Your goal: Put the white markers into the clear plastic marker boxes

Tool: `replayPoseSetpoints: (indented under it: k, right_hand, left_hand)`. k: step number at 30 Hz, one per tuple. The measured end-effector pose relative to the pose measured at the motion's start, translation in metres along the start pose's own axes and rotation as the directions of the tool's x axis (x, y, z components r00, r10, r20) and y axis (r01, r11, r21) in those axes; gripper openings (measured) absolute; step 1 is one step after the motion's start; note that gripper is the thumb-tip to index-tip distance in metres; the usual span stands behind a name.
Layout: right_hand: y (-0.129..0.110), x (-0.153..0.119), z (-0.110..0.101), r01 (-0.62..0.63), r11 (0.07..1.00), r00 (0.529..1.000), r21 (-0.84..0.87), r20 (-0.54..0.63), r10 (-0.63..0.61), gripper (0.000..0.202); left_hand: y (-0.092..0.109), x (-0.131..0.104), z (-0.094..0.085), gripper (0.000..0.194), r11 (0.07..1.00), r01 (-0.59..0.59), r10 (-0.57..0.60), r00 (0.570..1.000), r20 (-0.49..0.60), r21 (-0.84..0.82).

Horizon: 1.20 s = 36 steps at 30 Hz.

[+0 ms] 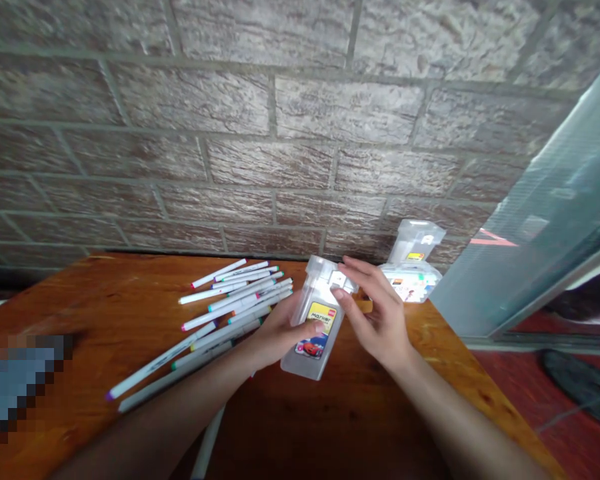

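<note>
My left hand [283,331] is wrapped round a clear plastic marker case [307,365], with its thumb pressed on the front label. The case is tilted, and its yellow, blue and red label reads "Marker". My right hand [380,313] is at the case's lid end, thumb by the front clasp and fingertips along the lid's right side. The lid looks closed, and I see no markers inside. Loose white markers [230,310] with coloured ends lie in a spread pile left of the case, partly hidden behind my left forearm.
A second clear case [415,240] stands at the back right, by a clear box with a printed label [413,283]. The wooden table [325,427] meets a brick wall [300,167] behind. A single marker [210,440] lies near the front. A blurred-out patch [20,387] covers the left.
</note>
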State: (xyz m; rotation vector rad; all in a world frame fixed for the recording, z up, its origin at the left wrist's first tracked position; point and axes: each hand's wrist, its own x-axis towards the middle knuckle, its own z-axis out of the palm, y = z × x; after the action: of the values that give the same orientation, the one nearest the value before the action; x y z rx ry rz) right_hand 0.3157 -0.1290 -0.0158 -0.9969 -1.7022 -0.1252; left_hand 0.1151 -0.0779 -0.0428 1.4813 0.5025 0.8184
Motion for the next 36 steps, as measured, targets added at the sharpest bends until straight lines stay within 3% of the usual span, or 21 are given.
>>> replayPoseSetpoints:
  k: [9, 16, 21, 32, 36]
  right_hand:
    - [-0.005, 0.0, 0.011, -0.139, 0.966, 0.986, 0.217, -0.059, 0.155, 0.022]
    - [-0.007, 0.001, 0.011, -0.161, 0.957, 0.983, 0.241, -0.047, 0.178, 0.021]
    - [-0.006, -0.003, 0.011, -0.149, 0.968, 0.987, 0.202, -0.027, 0.158, 0.008]
    - [-0.011, -0.005, 0.004, -0.005, 0.981, 1.0, 0.192, -0.004, 0.006, 0.024]
    - [-0.008, -0.006, 0.004, -0.033, 0.965, 0.995, 0.261, -0.08, 0.056, 0.041]
  left_hand:
    - [-0.004, 0.0, 0.004, 0.053, 1.0, 0.026, -0.025, 1.0, -0.018, 0.007]
    - [-0.004, 0.001, 0.004, 0.051, 1.0, 0.004, -0.004, 1.0, 0.006, 0.0]
    - [-0.002, 0.001, 0.006, 0.051, 0.999, 0.032, -0.032, 0.999, 0.008, -0.035]
    - [-0.002, -0.001, 0.002, 0.049, 0.999, 0.005, -0.005, 1.0, -0.011, -0.043]
    - [-0.004, -0.003, 0.001, 0.049, 0.991, 0.02, -0.012, 0.998, 0.058, -0.134]
